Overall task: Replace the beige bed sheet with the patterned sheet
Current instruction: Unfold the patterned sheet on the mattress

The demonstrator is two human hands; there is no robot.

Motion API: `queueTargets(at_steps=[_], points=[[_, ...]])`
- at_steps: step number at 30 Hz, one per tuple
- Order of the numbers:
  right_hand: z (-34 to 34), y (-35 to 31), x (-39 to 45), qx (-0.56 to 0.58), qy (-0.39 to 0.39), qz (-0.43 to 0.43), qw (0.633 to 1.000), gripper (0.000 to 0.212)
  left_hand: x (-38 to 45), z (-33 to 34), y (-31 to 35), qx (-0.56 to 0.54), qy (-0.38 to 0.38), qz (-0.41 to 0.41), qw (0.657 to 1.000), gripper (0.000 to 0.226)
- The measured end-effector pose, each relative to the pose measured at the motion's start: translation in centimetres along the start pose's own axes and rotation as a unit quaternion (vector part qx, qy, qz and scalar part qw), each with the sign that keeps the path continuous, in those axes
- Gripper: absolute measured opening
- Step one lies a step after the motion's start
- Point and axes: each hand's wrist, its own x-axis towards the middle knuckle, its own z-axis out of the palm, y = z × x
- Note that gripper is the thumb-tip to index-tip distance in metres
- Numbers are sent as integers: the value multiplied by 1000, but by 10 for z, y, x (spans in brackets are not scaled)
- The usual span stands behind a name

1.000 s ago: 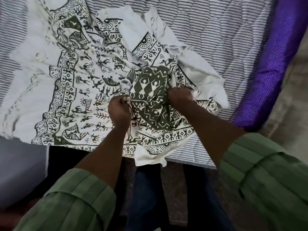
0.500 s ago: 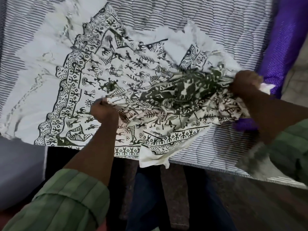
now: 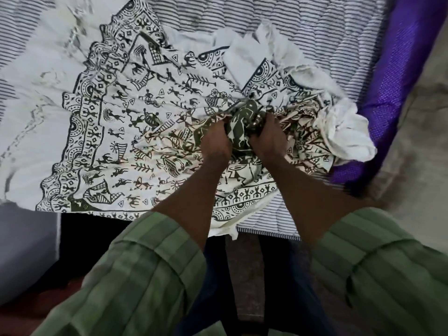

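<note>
The patterned sheet (image 3: 126, 122) is lying half opened on the striped mattress (image 3: 303, 27), its printed border and figures spreading flat toward your left while the rest is bunching into a crumpled heap on the right, close to the purple fabric (image 3: 392, 81) along the bed's far right edge. You are gripping the dark green centre of the print with both hands side by side: your left hand (image 3: 215, 141) is clamped on a gather of cloth, fingers curled into it, and your right hand (image 3: 269, 139) is clamped on the same bunch just beside it, the two nearly touching. No beige sheet is showing in this view, so the old one appears to be off already and you are working on spreading the new one. The relation that matters is this: the unopened bulk, including the plain white folds (image 3: 349, 132), is lying to the right of your grip and nearer your right hand, while the flat portion is running left along the near edge of the bed. Judging from that, the coming pull wants your hands drawing apart, the right one carrying cloth toward the purple side. The near hem is hanging over the edge by your dark trousers (image 3: 213, 282), so it could be slipping floorward.
</note>
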Motion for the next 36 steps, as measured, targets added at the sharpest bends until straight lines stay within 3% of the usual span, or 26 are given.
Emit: queueTargets(at_steps=[6, 8, 11, 13, 16, 18, 19, 22, 23, 25, 28, 33, 36], points=[[-10, 33, 11, -24, -68, -85, 994, 54, -1, -5, -34, -67, -42, 27, 997, 22], [-18, 48, 21, -69, -82, -110, 988, 50, 1, -18, -50, -128, 10, -17, 992, 18], [-31, 58, 33, -146, -65, -114, 981, 28, 13, -49, -81, -187, 145, -154, 959, 26], [-37, 56, 36, -168, -37, -46, 984, 21, 16, -58, -106, -122, 159, -250, 947, 35], [-34, 46, 31, -178, -33, 23, 983, 26, 18, -58, -109, -116, 215, -275, 930, 16], [-27, 39, 26, -195, -31, 10, 980, 43, 19, -50, -85, -5, 232, -229, 945, 35], [-25, 35, 24, -202, -20, -13, 979, 55, 19, -46, -68, 47, 228, -158, 960, 43], [-20, 28, 23, -216, -31, -88, 972, 69, 23, -31, -22, 110, 90, 118, 983, 52], [-20, 27, 25, -242, -60, -113, 962, 65, 28, -24, -17, 114, 27, 157, 981, 52], [-21, 30, 30, -295, -122, -146, 936, 49, 39, -14, -14, 90, -61, 145, 984, 48], [-30, 42, 42, -313, -158, -97, 931, 36, 52, -15, -26, 30, -108, 75, 991, 28], [-44, 29, 48, -304, -131, 17, 944, 36, 59, -29, -66, 34, -28, 9, 999, 28], [-44, 13, 55, -149, -124, 77, 978, 52, 62, -42, -55, 13, 19, 15, 1000, 36]])
